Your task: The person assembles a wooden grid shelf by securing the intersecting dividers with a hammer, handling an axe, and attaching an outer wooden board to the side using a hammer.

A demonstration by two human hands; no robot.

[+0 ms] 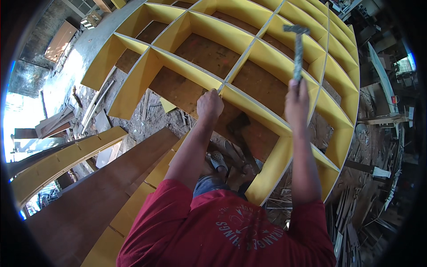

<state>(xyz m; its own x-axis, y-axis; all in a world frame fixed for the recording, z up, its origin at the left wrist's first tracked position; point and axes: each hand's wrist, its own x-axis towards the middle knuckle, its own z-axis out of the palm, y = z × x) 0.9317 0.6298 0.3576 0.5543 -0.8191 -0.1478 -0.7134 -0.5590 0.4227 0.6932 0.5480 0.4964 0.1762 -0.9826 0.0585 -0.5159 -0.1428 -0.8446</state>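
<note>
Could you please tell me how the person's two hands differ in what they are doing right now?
The right hand is raised and grips the handle of a hammer; the left hand holds no tool and rests closed on the edge of the yellow shelf frame. The right hand is clear of the frame, while the left hand touches it at a joint of the dividers. Both are bare.

Long brown board (pixel 102 187) leans across lower left, w/ yellow-edged panels (pixel 58 160) beside it. Wood offcuts and scrap (pixel 369 196) litter dirt floor at right (too jumbled to sort). Grey sandal (pixel 219 160) shows below. Plank pile (pixel 55 120) at left; brown door slab (pixel 60 41) against far wall.
</note>
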